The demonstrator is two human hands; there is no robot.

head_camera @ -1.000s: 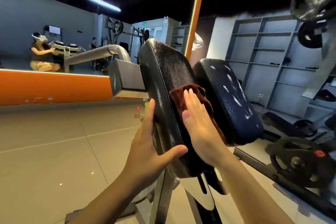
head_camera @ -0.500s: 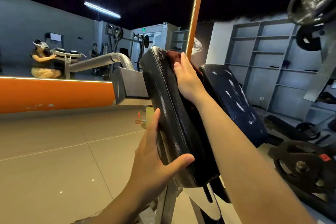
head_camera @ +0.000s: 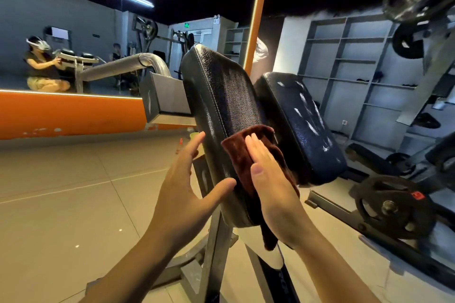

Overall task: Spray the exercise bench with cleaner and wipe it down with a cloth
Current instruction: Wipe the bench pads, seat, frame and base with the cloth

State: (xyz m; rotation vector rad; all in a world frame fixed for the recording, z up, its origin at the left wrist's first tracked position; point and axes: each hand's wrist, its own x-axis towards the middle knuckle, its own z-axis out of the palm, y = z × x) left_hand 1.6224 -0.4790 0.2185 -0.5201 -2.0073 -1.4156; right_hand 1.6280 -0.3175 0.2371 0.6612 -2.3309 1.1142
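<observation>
Flat-fingered, the right hand [head_camera: 267, 179] presses the cloth [head_camera: 242, 152] against the near pad [head_camera: 221, 96]; left hand [head_camera: 187, 179] open, steadying. Mid-wipe; the streaked far pad [head_camera: 302, 125] likely comes next.

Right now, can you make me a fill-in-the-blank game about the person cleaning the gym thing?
1. The right hand presses a dark ____ cloth flat against the near black pad.
2. The left hand steadies the pad's ____ edge.
3. White streaks of cleaner show on the ____ pad.
4. The big mirror has an ____ frame.

Missing words: red; left; far; orange
</observation>
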